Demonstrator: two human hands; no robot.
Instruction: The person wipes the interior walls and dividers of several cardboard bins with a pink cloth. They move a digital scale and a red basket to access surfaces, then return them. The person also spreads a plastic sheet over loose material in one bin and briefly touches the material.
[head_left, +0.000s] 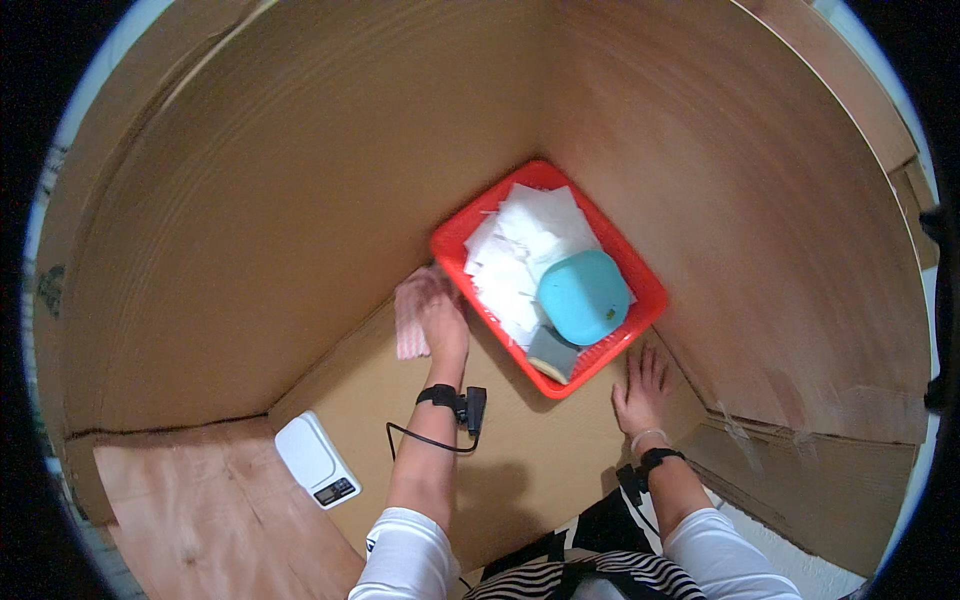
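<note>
My left hand (442, 319) is on a pink-and-white striped cloth (409, 322), which lies beside the left edge of a red plastic basket (450, 247). Motion blurs those fingers, and the basket's rim is close to them. White paper-like sheets (544, 221) fill much of the basket. On top of them rests a light-blue rounded plastic dish or lid (581, 296) with a small mark. A grey block with a pale edge (553, 354), perhaps a sponge, sits in the near corner. My right hand (643, 390) rests on the cardboard near the basket's right side, holding nothing, fingers apart.
Tall cardboard walls (300, 187) meet in a corner behind the basket. A white digital kitchen scale (307, 450) stands at the left, beside a wooden board (217, 510). Cardboard (495, 450) covers the surface under my arms. Both wrists carry strapped black devices (472, 409) with cables.
</note>
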